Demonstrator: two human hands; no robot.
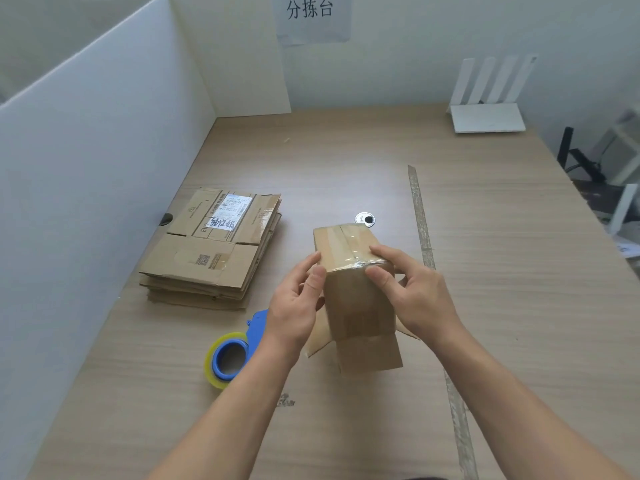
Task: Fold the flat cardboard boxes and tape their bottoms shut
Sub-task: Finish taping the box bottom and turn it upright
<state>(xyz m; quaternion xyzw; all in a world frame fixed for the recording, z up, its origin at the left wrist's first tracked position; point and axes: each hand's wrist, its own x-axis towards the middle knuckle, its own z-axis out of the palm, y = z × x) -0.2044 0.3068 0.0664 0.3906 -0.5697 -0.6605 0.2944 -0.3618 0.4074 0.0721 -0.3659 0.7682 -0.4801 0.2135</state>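
The person holds a folded cardboard box (360, 303) between both hands above the middle of the wooden table (346, 150). Its closed bottom is turned upward and away from the camera, and its open flaps splay out at the near end. Whether those flaps touch the tabletop cannot be told. Clear tape (348, 242) runs along the seam of the closed bottom and wrinkles over the near edge. The left hand (298, 299) grips the box's left side, its thumb pressed flat on the near face just below that edge and its fingers curled round the far side. The right hand (412, 292) grips the right side in the same way, thumb on the near face beside the wrinkled tape and forefinger lying across the taped bottom. A blue tape dispenser (230, 356) with a clear roll lies on the table just left of the left wrist. Farther left, near the white partition (86, 168), sits a stack of flat cardboard boxes (211, 251), the top one bearing a printed label. A long strip of tape (420, 216) is stuck along the table to the right of the box, and a round cable grommet (365, 219) shows just beyond it. A white router (488, 112) stands at the table's far right corner, and a paper sign (310, 15) hangs on the wall.
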